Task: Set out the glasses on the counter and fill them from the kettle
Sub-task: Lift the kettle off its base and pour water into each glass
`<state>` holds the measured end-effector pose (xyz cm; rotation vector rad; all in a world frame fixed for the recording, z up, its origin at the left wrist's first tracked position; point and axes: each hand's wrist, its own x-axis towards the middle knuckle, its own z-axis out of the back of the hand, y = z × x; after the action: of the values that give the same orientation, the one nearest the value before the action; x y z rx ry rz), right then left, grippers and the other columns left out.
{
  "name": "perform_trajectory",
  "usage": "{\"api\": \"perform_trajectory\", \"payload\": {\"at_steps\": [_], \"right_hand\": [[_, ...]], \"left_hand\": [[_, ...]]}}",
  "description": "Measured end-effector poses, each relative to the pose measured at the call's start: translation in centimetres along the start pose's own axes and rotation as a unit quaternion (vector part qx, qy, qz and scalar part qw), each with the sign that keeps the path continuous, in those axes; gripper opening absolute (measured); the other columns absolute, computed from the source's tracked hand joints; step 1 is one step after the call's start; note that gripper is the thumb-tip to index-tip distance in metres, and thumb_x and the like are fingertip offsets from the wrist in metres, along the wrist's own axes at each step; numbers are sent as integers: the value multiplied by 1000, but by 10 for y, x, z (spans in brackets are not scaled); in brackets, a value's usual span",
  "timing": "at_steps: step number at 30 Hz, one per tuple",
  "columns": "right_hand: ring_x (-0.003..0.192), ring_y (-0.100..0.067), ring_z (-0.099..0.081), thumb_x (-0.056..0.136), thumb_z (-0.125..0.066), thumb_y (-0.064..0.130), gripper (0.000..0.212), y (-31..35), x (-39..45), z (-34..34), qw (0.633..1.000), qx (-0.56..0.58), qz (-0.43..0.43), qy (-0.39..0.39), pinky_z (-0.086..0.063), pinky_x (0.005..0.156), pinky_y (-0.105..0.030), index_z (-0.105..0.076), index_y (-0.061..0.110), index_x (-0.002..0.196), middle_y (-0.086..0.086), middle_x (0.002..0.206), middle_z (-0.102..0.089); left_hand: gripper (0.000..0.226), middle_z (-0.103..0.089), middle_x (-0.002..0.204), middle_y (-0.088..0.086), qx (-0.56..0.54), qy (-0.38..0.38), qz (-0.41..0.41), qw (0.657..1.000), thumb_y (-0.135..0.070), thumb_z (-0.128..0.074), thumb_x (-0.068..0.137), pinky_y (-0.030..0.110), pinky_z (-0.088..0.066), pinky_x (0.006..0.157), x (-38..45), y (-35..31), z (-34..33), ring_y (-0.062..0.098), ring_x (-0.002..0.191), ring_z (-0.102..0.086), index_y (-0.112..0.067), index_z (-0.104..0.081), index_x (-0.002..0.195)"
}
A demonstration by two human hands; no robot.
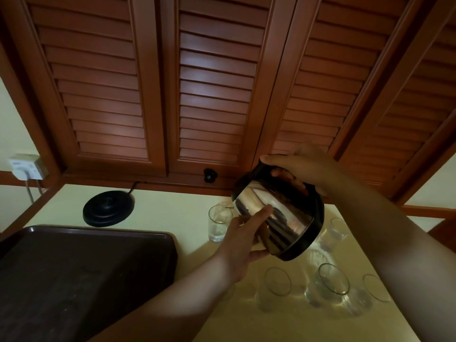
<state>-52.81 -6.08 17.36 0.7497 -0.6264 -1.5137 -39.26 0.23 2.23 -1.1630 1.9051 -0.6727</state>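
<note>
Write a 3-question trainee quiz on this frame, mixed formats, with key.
1. True or false: the kettle sits on its black base.
2. Which hand grips the kettle handle? A) right hand B) left hand C) neither
3. Fill in: the kettle tilts its spout toward the ____ glass, nearest the brown tray.

Key:
1. False; it is held in the air, base bare.
2. A; the left hand steadies the steel side.
3. far-left.
</note>
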Motion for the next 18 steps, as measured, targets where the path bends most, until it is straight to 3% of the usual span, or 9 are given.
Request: {"api": "perform_trajectory", "payload": {"at_steps": [7,10,15,18], "right_hand": [[31,-9,-40,81,-80,57,54,2,1,-1,1000,-11,-3,-2,-34,41,-23,-80,3,85,5,42,-55],[33,-9,-40,80,-80,58,53,3,2,-1,1000,-18,-1,-1,-34,41,-22,-81,4,84,-1,51,-59],[34,-8,-43,79,-80,59,53,6,4,-3,999,-31,5,6,-35,42,-23,-82,6,86,-17,70,-68],[32,-7,-41,81,-79,58,54,5,3,-3,999,-31,9,1,-34,42,-23,-82,5,86,-9,61,-63]], "left_hand": [[96,-70,136,6,4,-2,6,1000,-61,-92,56,45,-67,89,5,4,2,28,128,-64,-21,-58,137],[96,-69,136,5,5,-2,8,1000,-62,-92,56,49,-64,95,7,5,2,29,129,-63,-22,-59,136],[87,-71,134,3,-2,-3,12,1000,-58,-93,68,43,-66,88,5,3,2,26,126,-67,-20,-58,139],[91,-72,135,4,-3,-1,17,1000,-57,-92,63,43,-67,86,3,1,3,26,125,-68,-20,-58,139]]}}
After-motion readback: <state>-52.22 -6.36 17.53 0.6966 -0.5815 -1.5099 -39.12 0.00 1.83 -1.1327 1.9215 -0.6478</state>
